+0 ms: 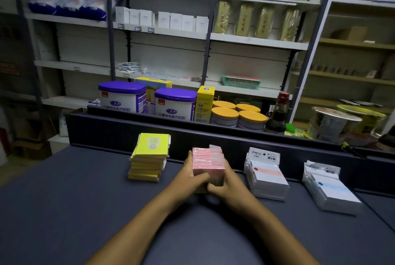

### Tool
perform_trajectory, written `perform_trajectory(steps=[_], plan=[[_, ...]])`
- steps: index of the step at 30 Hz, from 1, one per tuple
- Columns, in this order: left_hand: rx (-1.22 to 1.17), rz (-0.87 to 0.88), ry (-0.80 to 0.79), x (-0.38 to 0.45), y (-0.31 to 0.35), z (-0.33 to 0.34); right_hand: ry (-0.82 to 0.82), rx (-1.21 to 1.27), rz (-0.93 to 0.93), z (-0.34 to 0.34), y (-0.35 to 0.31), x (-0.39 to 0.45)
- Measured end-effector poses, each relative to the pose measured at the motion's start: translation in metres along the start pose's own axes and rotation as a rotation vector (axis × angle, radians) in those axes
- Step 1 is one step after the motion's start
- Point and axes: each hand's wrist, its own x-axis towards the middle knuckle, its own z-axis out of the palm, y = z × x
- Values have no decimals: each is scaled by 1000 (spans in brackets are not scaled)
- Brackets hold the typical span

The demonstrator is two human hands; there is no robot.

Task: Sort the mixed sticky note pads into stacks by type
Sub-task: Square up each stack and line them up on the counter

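We press both hands around the pink stack (208,165) at the middle of the dark counter (64,200), left hand (191,176) along its left side, right hand (224,183) along its right and near corner, fingers curled shut against it. The yellow stack (148,161) stands just to the left; two white stacks, one (266,176) near on the right and another (330,187) farther right, sit apart along the back ledge (213,136). We judge the film-wrapped pads light but slick, apt to slide off one another, so the sides low down are the place to squeeze and square them. Our hands hide the pink stack's base and near face; its pad count, the small label print and whether any loose pads remain unsorted out of view cannot be made out.
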Motion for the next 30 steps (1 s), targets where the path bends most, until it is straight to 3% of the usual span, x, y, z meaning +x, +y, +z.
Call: perform_trajectory(steps=[15,23,30], plan=[[108,54,69,0,3,-2,64,-82,-12,3,-12,-4],[126,45,27,3,-4,-7,28,-55,57,-5,-14,-6],[-262,72,78,7,-5,-12,186,33,158,-21,-27,1]])
